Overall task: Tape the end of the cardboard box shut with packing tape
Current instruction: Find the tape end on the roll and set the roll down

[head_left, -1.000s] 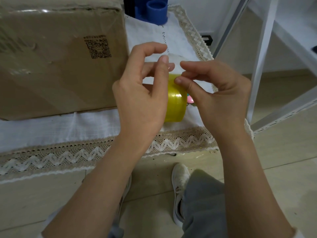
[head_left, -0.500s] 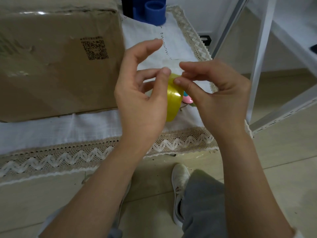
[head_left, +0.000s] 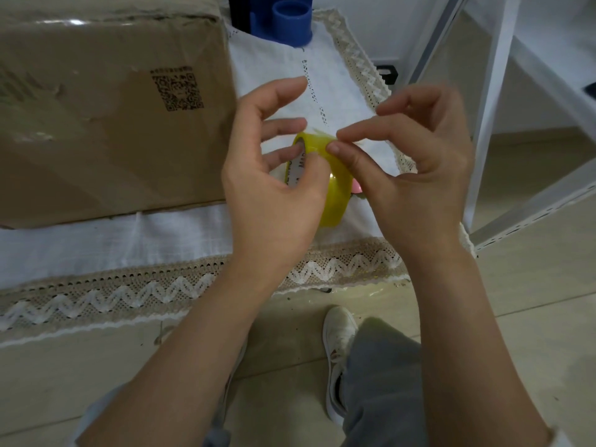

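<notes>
At far left on the cloth-covered surface [head_left: 96, 240] sits the cardboard box [head_left: 106, 117], stiff, untaped. Left hand [head_left: 274, 188] grips the light, slick tape roll [head_left: 335, 188]; right hand [head_left: 416, 169] pinches its thin, clingy free end.

I see a box [head_left: 96, 124] of matt brown cardboard, scuffed and creased, with a glossy clear strip along its top edge. The tape [head_left: 335, 191] is a shiny, translucent yellow plastic roll on a paper core. The cloth [head_left: 113, 240] under them is white woven fabric with an openwork lace border. The cup [head_left: 292, 22] looks like smooth blue plastic. The rack [head_left: 490, 91] is white painted metal; the floor [head_left: 532, 285] is smooth pale tile.
</notes>
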Demonstrator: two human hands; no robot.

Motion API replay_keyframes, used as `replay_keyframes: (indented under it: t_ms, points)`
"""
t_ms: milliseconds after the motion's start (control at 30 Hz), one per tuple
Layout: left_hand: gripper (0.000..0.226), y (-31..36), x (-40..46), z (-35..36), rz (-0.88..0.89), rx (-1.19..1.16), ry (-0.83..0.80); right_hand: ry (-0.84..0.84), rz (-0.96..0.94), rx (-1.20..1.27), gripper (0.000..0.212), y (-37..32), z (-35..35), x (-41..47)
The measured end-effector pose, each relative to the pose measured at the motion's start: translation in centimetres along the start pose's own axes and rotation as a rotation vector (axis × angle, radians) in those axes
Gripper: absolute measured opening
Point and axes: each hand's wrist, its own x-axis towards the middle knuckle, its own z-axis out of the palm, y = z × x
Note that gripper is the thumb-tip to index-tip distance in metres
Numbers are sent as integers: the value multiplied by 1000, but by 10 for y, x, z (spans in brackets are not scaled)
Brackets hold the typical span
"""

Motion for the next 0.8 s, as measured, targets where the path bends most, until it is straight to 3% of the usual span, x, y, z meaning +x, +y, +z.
replay_keyframes:
  t_ms: [300,400,467,800]
  points:
    - [35,-6,-18,9,-60,188,70,-56,19,11,12,-1,0,-2]
    - [27,-9,-20,8,-172,232,-5,-119,69,38,21,1,1,-2]
    - [22,-11,-20,8,-200,273,-68,-152,87,52,16,2,1,-2]
    - [24,-12,-19,6,-152,189,-128,-173,130,146,10,-2,0,0]
